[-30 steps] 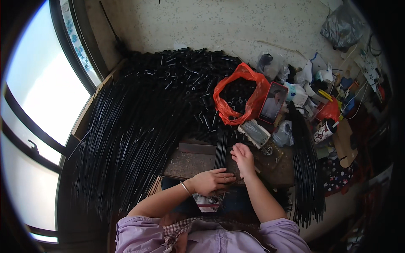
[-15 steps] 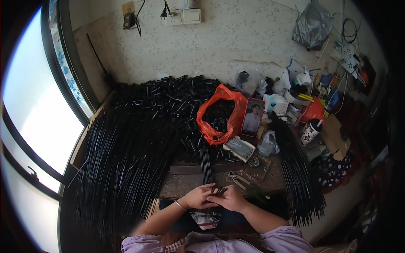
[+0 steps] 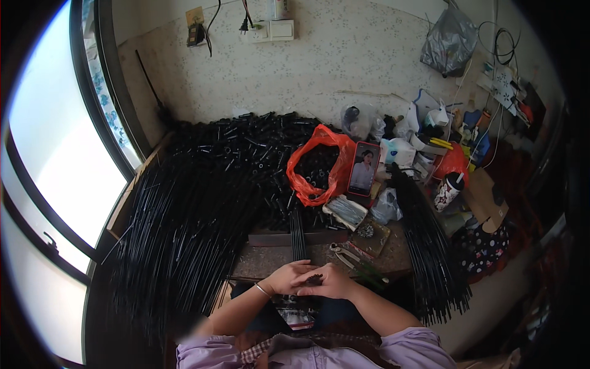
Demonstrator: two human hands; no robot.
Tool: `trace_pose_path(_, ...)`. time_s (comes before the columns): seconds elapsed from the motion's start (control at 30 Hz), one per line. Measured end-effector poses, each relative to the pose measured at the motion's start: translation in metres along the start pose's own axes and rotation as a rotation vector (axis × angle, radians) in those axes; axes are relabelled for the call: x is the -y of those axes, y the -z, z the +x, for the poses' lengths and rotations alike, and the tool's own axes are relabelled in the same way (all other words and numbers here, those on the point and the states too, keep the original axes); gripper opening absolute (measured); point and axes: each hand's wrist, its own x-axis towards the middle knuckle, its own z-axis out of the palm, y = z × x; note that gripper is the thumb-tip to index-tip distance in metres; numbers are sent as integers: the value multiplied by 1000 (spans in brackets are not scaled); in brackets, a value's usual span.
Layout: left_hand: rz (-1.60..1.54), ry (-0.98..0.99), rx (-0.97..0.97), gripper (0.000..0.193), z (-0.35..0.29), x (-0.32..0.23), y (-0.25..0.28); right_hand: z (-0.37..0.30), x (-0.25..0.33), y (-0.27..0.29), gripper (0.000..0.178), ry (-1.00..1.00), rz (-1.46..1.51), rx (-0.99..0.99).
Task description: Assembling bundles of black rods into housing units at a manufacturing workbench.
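Observation:
My left hand [image 3: 287,278] and my right hand [image 3: 332,282] meet at the near edge of the table. Both are closed around the near end of a bundle of thin black rods [image 3: 298,237]. The dark rod ends [image 3: 314,280] show as a tight cluster between my hands, while some fingers are hidden behind them. From my hands the bundle runs away across a dark bar [image 3: 264,240] lying on the table, toward a heap of short black tubular parts [image 3: 246,144]. A pair of pliers with pale handles [image 3: 346,255] lies right of my right hand.
Many long black rods [image 3: 178,227] cover the left side, with another sheaf [image 3: 430,252] at the right. A red plastic bag [image 3: 340,184] holds small dark parts. Beside it stand a phone [image 3: 364,169] and a box of thin metal pins [image 3: 346,212]. A patterned cup [image 3: 448,192] stands farther right.
The rod ends between my hands looked fanned out before; now they sit in a tighter cluster. My fingers have shifted around them. The whole view has moved slightly.

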Motion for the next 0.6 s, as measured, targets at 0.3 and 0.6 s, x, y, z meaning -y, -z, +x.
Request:
trace_pose_path(0.3, 13, -4, -126, 41, 8, -2, 9, 8, -5, 6, 19, 113, -199, -110)
trace_pose_path(0.6, 25, 34, -158, 46, 1, 4, 0, 17, -9, 6, 19, 67, -86, -164)
